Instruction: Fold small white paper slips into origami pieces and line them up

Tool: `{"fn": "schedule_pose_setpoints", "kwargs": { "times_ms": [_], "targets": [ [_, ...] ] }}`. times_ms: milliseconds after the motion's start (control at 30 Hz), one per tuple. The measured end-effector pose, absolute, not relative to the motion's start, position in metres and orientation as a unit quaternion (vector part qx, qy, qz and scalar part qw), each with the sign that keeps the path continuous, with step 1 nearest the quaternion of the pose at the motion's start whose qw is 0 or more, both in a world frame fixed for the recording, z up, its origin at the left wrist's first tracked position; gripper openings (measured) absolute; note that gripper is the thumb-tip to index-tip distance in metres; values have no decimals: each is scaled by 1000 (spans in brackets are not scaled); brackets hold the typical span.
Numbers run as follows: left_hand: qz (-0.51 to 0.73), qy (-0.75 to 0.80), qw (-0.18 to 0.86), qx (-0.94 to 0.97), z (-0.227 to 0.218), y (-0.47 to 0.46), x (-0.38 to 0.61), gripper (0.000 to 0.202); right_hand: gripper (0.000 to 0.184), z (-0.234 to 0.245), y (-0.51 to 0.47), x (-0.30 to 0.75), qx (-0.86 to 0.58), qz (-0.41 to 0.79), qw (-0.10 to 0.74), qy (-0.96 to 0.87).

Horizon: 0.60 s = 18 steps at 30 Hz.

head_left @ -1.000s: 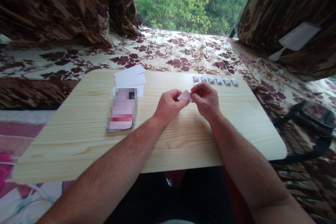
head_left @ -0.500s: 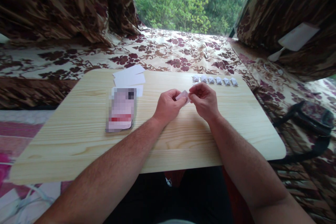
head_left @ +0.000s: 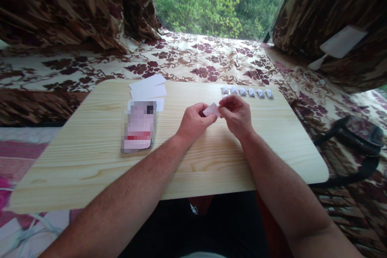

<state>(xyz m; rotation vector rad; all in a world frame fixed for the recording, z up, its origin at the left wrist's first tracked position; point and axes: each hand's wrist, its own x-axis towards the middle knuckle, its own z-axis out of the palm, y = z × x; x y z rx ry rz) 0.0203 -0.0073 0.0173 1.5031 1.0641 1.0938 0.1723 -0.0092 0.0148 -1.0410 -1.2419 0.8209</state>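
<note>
A small folded piece of white paper (head_left: 211, 109) is held above the wooden table (head_left: 205, 165). My left hand (head_left: 195, 120) pinches it between thumb and fingers from the left. On the other side, my right hand (head_left: 236, 113) is closed, with thumb and forefinger pinching the paper's right edge. Beyond my right hand, several small folded white paper pieces (head_left: 251, 92) stand in a row along the table's far edge.
White paper sheets (head_left: 148, 88) lie overlapping at the table's far left. A phone-like object (head_left: 139, 125), blurred by pixels, lies nearer, left of my hands. A white lamp (head_left: 343, 42) stands at the right, and a black chair arm (head_left: 347, 153) is beside the table.
The folded paper has turned slightly between my fingers, so more of its flat face shows. Both hands stay almost where they were.
</note>
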Motion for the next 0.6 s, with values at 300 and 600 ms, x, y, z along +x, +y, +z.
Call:
{"fn": "schedule_pose_setpoints", "kwargs": {
  "times_ms": [300,600],
  "targets": [
    [449,458,461,613,17,-6,20,27,12,14,-11,167,-438,364,619,-541],
    [462,466,442,612,18,-8,21,18,15,18,-12,169,-472,377,596,-529]
  ]
}}
